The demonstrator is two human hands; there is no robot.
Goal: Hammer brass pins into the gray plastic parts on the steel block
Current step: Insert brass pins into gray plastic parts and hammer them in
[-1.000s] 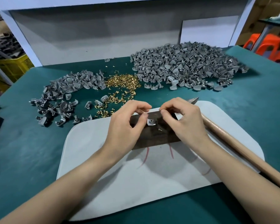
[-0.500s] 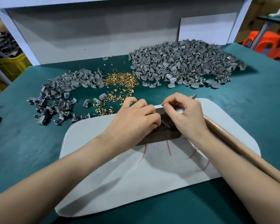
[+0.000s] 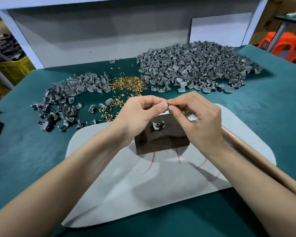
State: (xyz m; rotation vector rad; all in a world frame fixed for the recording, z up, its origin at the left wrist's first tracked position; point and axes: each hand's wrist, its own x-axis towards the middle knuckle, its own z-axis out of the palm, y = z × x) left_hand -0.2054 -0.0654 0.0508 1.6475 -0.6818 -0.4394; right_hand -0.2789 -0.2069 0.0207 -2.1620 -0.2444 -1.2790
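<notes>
Both your hands have come up off the block point(image 3: 161, 142) in the last half second, and the gray part point(image 3: 158, 125) your left hand point(image 3: 143, 115) was covering now sits bare on its top face.

You are at the loading step: a pin point(image 3: 168, 104) is being readied, not yet seated, and no blow has been struck on this part. Next, you need to bring the pin straight down into the part's hole and stand it upright before you reach for the hammer.

Your left thumb and forefinger and the fingertips of your right hand point(image 3: 198, 120) meet in one tight pinch, closed narrowly on that pin. Only a glint of brass shows, so you cannot tell which hand truly bears it.

Directly below the pinch lies the gray part on the block, apart from your fingers. Right of the grip and nearer you, the hammer handle point(image 3: 256, 161) rests on the white mat point(image 3: 126, 185). Beyond the grip lie the loose pins point(image 3: 128, 84), with a heap of parts point(image 3: 195, 69) farther right and a smaller heap point(image 3: 67, 100) to the left.
</notes>
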